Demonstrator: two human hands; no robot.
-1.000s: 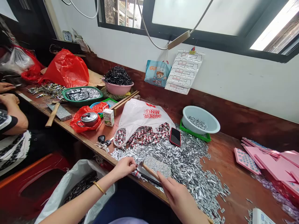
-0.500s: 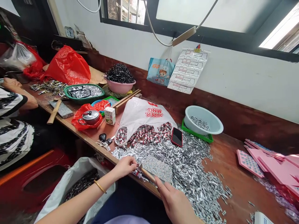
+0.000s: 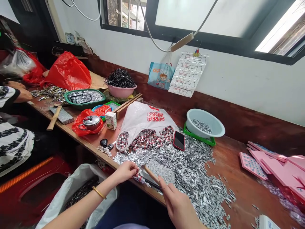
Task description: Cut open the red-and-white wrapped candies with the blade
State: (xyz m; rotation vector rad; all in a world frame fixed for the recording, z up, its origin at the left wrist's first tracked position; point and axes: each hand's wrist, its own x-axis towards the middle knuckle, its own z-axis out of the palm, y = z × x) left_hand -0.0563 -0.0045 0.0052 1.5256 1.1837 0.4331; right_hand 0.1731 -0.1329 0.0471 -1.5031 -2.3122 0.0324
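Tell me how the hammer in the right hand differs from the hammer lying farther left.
The held hammer is in the right hand's grip; the lying hammer has no hand on it. The held hammer's handle looks slim, while the lying hammer's handle looks broader. Both have wood-toned handles.

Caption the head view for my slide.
Right hand gripping a wooden-handled hammer at a speckled slab, left hand near the hammer's head, small metal pieces spread alongside.
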